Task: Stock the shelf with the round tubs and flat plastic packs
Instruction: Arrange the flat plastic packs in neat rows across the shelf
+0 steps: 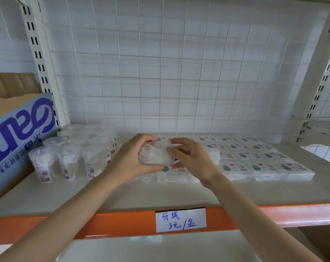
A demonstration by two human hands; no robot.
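Both hands held one clear flat pack (156, 153) above the shelf (122, 193): left hand (133, 157) curled round its left end, right hand (190, 157) pinching the right end. Round tubs (69, 156) stood grouped left, flat packs (255, 159) lay in rows right. Blue-printed carton (18, 133) sat far left. Handwritten label (180, 220) was stuck on the orange rail (113, 224).

Clear glossy plastic tubs (69, 159) and flat plastic packs (264, 167); matt cardboard box (18, 129); smooth painted metal shelf edge (113, 224); paper label (180, 220).

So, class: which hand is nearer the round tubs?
Left. The left hand grips the pack at its left end, just right of the tubs; the right hand holds the other end, farther right.
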